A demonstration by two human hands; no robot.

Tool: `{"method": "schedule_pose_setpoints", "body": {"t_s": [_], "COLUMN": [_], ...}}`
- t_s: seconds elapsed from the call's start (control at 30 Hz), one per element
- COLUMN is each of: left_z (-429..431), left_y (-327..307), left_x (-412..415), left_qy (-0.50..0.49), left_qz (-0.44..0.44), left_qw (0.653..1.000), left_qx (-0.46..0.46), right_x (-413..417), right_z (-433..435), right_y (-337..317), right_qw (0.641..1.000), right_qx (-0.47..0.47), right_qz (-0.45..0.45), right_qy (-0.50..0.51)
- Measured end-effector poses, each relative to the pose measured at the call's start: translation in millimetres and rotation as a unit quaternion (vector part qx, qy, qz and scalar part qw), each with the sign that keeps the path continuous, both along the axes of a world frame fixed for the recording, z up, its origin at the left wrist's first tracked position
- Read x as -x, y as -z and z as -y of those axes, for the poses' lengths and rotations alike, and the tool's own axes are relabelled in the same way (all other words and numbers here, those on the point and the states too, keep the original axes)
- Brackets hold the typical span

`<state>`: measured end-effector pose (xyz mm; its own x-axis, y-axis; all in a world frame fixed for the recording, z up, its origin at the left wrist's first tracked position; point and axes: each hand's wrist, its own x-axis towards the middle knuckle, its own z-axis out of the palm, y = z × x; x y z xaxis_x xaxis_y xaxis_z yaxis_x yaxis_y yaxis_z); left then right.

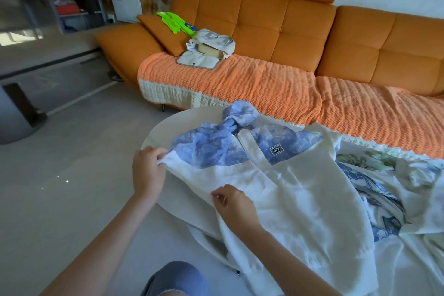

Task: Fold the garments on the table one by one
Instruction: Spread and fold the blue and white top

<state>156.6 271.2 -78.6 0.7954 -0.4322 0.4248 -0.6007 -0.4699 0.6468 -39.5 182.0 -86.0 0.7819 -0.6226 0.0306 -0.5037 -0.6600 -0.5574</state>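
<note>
Hoodie, white with a blue tie-dye yoke, lies front-up in the centre of the frame on the round white table. Its hood is bunched at the table's far edge, toward the top of the frame. Zip is closed, and there's an "OFF" patch on the chest right of the zip. The hem end drapes off the table's near edge, toward the bottom of the frame.

Left hand, left of centre: fingers curled, pinching the hoodie's left edge where blue meets white. Fabric is lifted slightly there.

Right hand, just below centre: resting on the white body near the same edge, lower down. Fingertips are curled in and gripping a fold of the cloth.

Floral garment, blue and green print on white, lies crumpled at the right of the frame, partly under the hoodie.

Background:
- Orange sofa across the top of the frame, with an orange throw over the seat.
- A cream bag and a neon green item on the sofa's left end.
- Grey shelf at upper left.
- Knee in jeans at the bottom edge.
</note>
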Motion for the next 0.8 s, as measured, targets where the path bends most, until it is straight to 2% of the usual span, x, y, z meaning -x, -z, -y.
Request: {"method": "schedule_pose_setpoints", "body": {"t_s": [0.07,0.13,0.2,0.27,0.3,0.33,0.37,0.47,0.57,0.63,0.73,0.8], "left_z": [1.7,3.6,0.0,-5.8,-8.8,-11.0,-12.2,-8.1,6.0,15.6,21.3,16.3], "left_y": [-10.2,-8.7,2.5,17.6,22.8,25.9,28.1,29.2,22.6,19.5,25.9,32.7], "left_x": [-9.5,-13.5,-9.7,-7.1,-6.7,-6.4,-7.2,-19.0,-40.1,-54.2,-76.6,-88.9], "left_qy": [-0.031,-0.048,-0.016,0.026,0.024,0.013,-0.005,-0.049,-0.015,0.01,0.031,0.016], "left_qz": [0.128,0.151,0.081,-0.008,-0.046,-0.067,-0.071,-0.013,0.039,0.03,-0.027,-0.012], "left_qw": [0.991,0.984,0.975,0.929,0.907,0.903,0.913,0.959,0.983,0.978,0.951,0.943], "left_qx": [-0.019,-0.083,-0.209,-0.37,-0.417,-0.424,-0.402,-0.279,-0.18,-0.205,-0.306,-0.331], "right_x": [-9.1,-15.5,-17.2,-16.4,-16.1,-16.5,-17.6,-22.8,-28.4,-31.1,-32.7,-32.9], "right_z": [-4.1,-7.9,-9.3,-5.7,-3.1,-0.3,2.5,9.8,14.1,16.9,21.0,22.8], "right_y": [-3.5,-0.7,9.4,16.0,17.3,17.9,18.9,21.4,18.4,17.1,23.3,29.3], "right_qw": [0.997,0.998,0.997,0.995,0.995,0.994,0.993,0.988,0.987,0.983,0.972,0.969], "right_qx": [-0.037,-0.028,0.007,0.014,0.017,0.023,0.033,0.055,0.06,0.064,0.071,0.078], "right_qz": [0.067,0.046,-0.006,-0.015,-0.009,-0.005,-0.003,-0.039,-0.053,-0.085,-0.151,-0.161], "right_qy": [-0.001,-0.04,-0.082,-0.098,-0.103,-0.107,-0.114,-0.138,-0.141,-0.15,-0.168,-0.172]}}
